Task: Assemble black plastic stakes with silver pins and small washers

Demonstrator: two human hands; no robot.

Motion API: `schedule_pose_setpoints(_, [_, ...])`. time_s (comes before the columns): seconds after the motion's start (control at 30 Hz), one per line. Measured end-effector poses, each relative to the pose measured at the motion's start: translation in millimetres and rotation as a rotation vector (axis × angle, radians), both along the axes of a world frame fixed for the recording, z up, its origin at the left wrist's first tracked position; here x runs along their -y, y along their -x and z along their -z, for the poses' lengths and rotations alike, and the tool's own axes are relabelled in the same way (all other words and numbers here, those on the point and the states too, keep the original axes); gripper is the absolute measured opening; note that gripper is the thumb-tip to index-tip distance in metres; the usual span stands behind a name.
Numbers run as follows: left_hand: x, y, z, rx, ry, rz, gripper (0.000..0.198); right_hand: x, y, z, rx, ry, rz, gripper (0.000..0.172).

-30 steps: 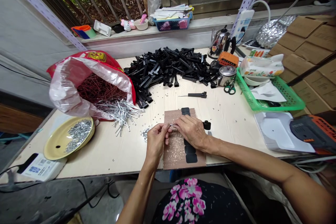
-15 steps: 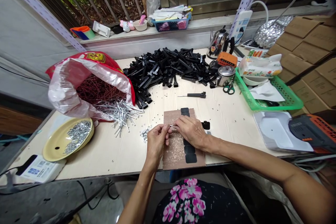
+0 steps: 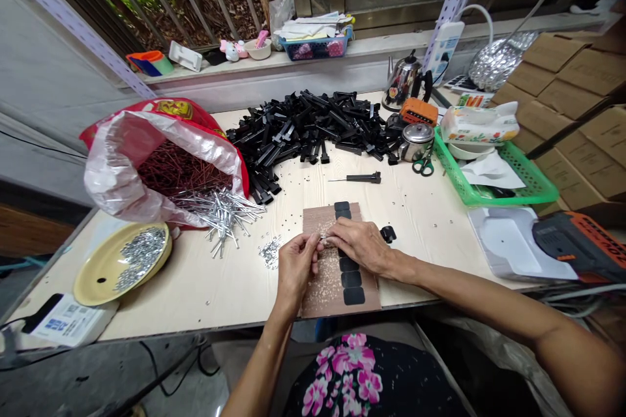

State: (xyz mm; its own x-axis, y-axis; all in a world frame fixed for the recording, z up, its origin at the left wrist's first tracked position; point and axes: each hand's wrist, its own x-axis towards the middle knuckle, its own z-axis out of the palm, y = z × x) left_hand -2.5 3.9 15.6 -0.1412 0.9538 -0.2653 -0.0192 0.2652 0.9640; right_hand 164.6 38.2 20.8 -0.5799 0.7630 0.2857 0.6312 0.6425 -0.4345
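My left hand (image 3: 299, 262) is closed in a pinch at a small silvery metal piece (image 3: 321, 240), too small to name surely. Fingertips of my right hand (image 3: 359, 244) meet it from the other side, palm down. From beneath the right hand sticks out the end of a black plastic part (image 3: 388, 234); the rest is hidden under the fingers. Below both hands lies a brown board (image 3: 320, 300) with worn speckles and a column of black pads (image 3: 353, 296). Left of my left hand lies a small heap of metal nuts or washers (image 3: 270, 251).
A black part with a thin rod (image 3: 363, 178) lies ahead, before a pile of black parts (image 3: 313, 120). At left are a red bag of screws (image 3: 115, 169) and a yellow bowl (image 3: 90, 273). Scissors (image 3: 423, 165), a green basket (image 3: 533, 192) and a power tool (image 3: 577, 244) stand right.
The end of the black part beside my right hand has turned and now shows a rounder side. Both hands stay together over the board; the whole view has shifted slightly.
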Motion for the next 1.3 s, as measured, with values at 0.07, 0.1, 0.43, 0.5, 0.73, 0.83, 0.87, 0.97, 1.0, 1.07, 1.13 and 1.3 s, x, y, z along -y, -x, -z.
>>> schedule_pose_setpoints(0.07, [0.3, -1.3, -2.6, 0.043, 0.000, 0.011, 0.038, -1.5, -2.4, -1.6, -0.042, 0.045, 0.020, 0.016])
schedule_pose_setpoints(0.1, [0.0, -1.5, -4.0, 0.093, 0.009, 0.007, 0.039, -2.1, -3.3, -2.4, -0.063, 0.058, 0.033, 0.016])
schedule_pose_setpoints(0.43, [-4.3, -0.5, -6.5, 0.252, 0.068, -0.004, 0.045, -2.2, -11.0, -0.7, -0.121, 0.119, 0.089, 0.017])
schedule_pose_setpoints(0.5, [-5.6, -3.1, -6.5, 0.227, 0.072, 0.016, 0.040, -2.0, -13.2, 0.1, -0.112, 0.109, 0.080, 0.017])
schedule_pose_setpoints(0.73, [-5.9, -11.2, -0.7, 0.102, 0.003, -0.018, 0.033, 3.6, -12.8, 0.9, -0.115, 0.032, 0.089, 0.018])
schedule_pose_setpoints(0.83, [-5.5, -13.7, 1.6, 0.038, -0.046, -0.047, 0.032, 6.6, -9.3, 3.7, -0.060, -0.120, 0.147, 0.018])
schedule_pose_setpoints(0.87, [-5.9, -14.1, 1.8, 0.030, -0.050, -0.051, 0.033, 7.0, -8.7, 5.0, -0.044, -0.162, 0.156, 0.019])
schedule_pose_setpoints(0.97, [-8.6, -13.4, 1.5, 0.087, 0.002, -0.016, 0.035, 6.8, -9.4, 8.2, -0.016, -0.270, 0.131, 0.023])
schedule_pose_setpoints(1.0, [-9.5, -12.7, 1.5, 0.123, 0.035, 0.010, 0.035, 6.4, -10.2, 8.5, -0.005, -0.311, 0.114, 0.023])
schedule_pose_setpoints(1.07, [-10.3, -11.6, 1.9, 0.160, 0.071, 0.042, 0.036, 6.1, -11.8, 7.8, 0.024, -0.389, 0.080, 0.023])
schedule_pose_setpoints(1.13, [-9.6, -11.1, 2.7, 0.107, 0.037, 0.026, 0.035, 6.4, -12.6, 5.3, 0.051, -0.433, 0.060, 0.023])
schedule_pose_setpoints(1.3, [-5.9, -11.9, 1.1, -0.100, -0.049, -0.025, 0.035, 6.6, -11.0, 1.1, 0.022, -0.311, 0.065, 0.022])
